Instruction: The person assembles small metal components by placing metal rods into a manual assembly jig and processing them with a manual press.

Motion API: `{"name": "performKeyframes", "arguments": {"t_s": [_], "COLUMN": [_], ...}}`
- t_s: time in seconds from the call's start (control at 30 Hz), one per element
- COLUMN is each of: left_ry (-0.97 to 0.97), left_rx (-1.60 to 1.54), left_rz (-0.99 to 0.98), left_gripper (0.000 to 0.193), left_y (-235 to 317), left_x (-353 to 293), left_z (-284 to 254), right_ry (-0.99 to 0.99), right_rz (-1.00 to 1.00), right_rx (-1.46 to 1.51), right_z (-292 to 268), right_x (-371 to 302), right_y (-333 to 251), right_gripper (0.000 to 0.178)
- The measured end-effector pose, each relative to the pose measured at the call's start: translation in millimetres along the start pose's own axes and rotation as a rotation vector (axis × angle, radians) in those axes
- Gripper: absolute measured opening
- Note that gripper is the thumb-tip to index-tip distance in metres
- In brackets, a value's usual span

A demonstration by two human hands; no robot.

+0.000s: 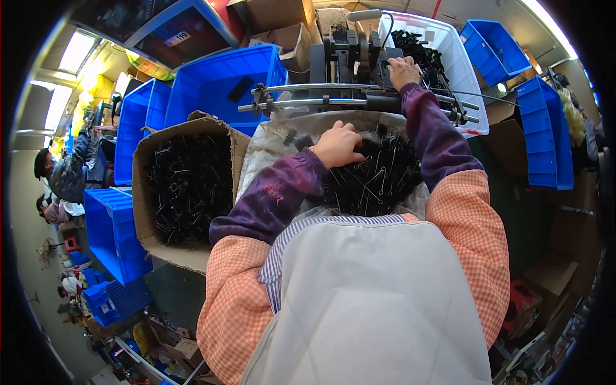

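Note:
A heap of small black brushes with thin looped wire stems [378,183] lies on a pale, crumpled sheet [263,138] in front of me. My left hand [340,145] rests at the heap's upper left edge, its thumb apart from the other fingers. Beyond the heap stands a dark bench machine [346,61] with steel rods [308,102] across its front. At the machine's right side my right hand [403,72] is closed, fingers bent over a dark block. Whatever its fingertips hold is hidden. Purple sleeves cover both forearms.
Left of the heap, a cardboard box [144,212] holds many more wire-stemmed brushes. A white bin [471,80] with black pieces stands right of the machine. Blue bins [192,74] stand at the far left, others at the right [545,138]. People [67,176] sit at the far left.

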State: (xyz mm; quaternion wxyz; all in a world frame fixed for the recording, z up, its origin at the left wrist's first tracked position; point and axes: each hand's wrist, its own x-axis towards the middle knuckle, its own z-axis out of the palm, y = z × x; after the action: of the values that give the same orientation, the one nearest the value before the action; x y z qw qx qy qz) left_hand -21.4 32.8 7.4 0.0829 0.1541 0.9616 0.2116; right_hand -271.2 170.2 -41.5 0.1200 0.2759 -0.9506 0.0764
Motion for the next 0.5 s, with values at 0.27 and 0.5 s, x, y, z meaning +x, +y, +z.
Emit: {"name": "performKeyframes", "arguments": {"t_s": [0.27,0.5], "left_ry": [-0.08,-0.023], "left_rx": [-0.13,-0.173], "left_rz": [-0.077,-0.015], "left_gripper": [0.025,0.021], "left_y": [0,-6], "left_x": [0,1], "left_z": [-7,-1], "right_ry": [-0.079,-0.081], "right_rz": [0.014,0.0], "right_rx": [-0.049,0.048], "right_z": [3,1], "right_x": [3,9], "right_y": [-2,1], "right_gripper": [0.024,0.026]}}
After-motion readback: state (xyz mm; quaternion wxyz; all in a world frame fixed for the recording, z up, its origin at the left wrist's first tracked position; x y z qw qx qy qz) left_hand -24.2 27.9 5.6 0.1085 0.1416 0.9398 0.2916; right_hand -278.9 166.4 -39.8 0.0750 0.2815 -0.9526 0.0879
